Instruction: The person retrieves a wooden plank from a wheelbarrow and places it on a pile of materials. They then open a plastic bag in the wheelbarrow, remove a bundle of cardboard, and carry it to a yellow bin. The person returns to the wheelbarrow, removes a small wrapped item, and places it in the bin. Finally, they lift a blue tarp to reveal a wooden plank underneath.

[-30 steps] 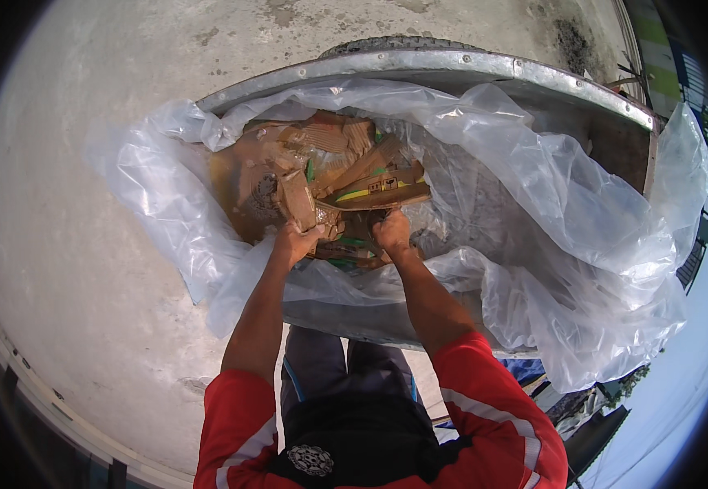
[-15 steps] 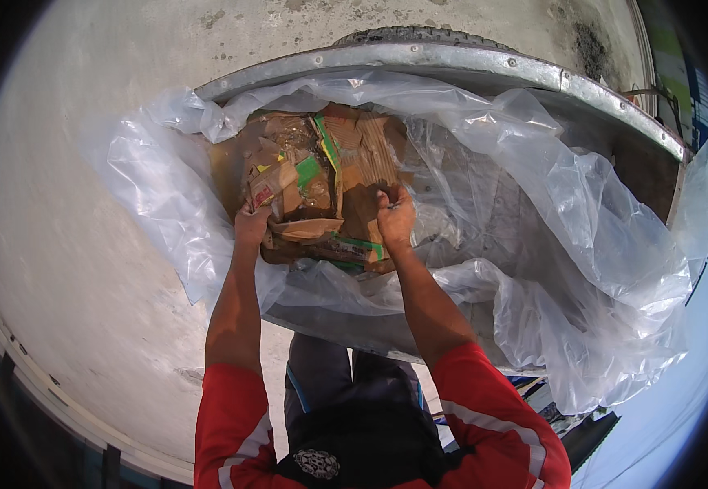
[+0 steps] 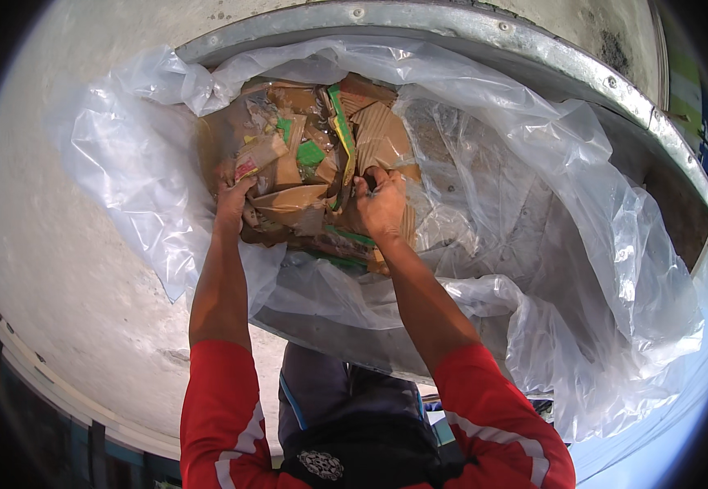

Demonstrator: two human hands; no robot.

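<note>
**Torn cardboard (image 3: pixel 295 200) lying in a lined tub (image 3: pixel 354 342)**

Nearest, two red sleeves (image 3: pixel 222 379) are seen, with both bare arms stretched over the tub's near side. The left hand (image 3: pixel 231 198) is set at the cardboard's left edge, thumb and fingers bent; whether anything is pinched cannot be told. The right hand (image 3: pixel 383 205) is placed on the cardboard's right part, fingers curled inward, with whatever may be gripped hidden. The wet-looking cardboard is spread between the hands and beyond them. Within it, a yellow-and-green strip (image 3: pixel 342 128) is laid with its long axis pointing away from the body; its near end is just beside the right hand, clearly the nearer one. Just beyond the left hand, a flap (image 3: pixel 260 153) is marked with a red patch. Crumpled clear liner (image 3: pixel 138 196) is draped around. Farthest, a riveted metal rim (image 3: pixel 452 23) is curved across.
</note>
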